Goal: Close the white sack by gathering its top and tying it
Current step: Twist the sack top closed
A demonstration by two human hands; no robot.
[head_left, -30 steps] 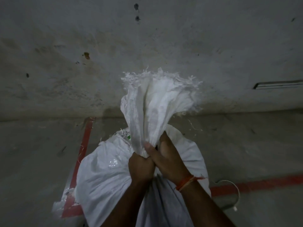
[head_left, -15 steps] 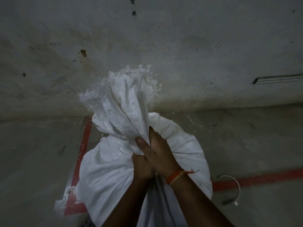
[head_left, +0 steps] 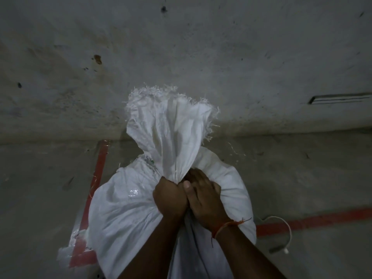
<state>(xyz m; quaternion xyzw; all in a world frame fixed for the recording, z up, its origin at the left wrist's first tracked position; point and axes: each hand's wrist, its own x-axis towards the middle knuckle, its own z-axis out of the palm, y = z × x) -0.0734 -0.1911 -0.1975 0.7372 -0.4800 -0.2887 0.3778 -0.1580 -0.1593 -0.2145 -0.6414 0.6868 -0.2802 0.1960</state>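
A full white woven sack (head_left: 124,214) stands on the floor in front of me. Its top (head_left: 171,127) is bunched into a neck and rises upright, with a frayed edge fanning out above. My left hand (head_left: 169,196) is a fist wrapped around the neck on its left side. My right hand (head_left: 205,200), with an orange thread at the wrist, clasps the neck from the right, thumb pressed against the left fist. No cord is visible around the neck.
A stained concrete wall (head_left: 241,67) rises just behind the sack. Red tape lines (head_left: 100,170) mark the floor left and right. A thin white cord loop (head_left: 285,236) lies on the floor to the right of the sack.
The gathered top swung left half a second ago and now stands upright again. Both hands stayed clenched on the neck and sit closer together.
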